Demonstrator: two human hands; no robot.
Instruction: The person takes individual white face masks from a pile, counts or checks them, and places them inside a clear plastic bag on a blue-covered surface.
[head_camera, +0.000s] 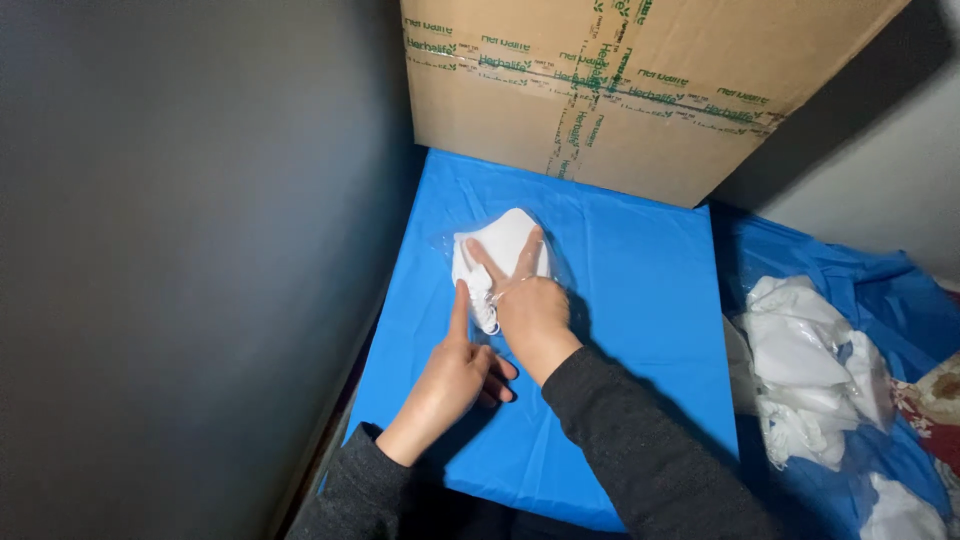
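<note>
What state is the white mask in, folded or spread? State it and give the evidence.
Folded flat. The white mask lies on the blue sheet inside a clear wrapper, pressed under the right hand; the left hand points a finger at its edge.

White mask in clear wrap; bright blue table cover; brown cardboard box banded with green-printed tape; dark grey sleeves; white heap of masks.

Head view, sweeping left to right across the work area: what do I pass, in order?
Dark grey wall → left hand, index finger pointing at the mask → white mask in clear wrap with the right hand pressed on it → bare blue sheet → pile of white masks.
</note>
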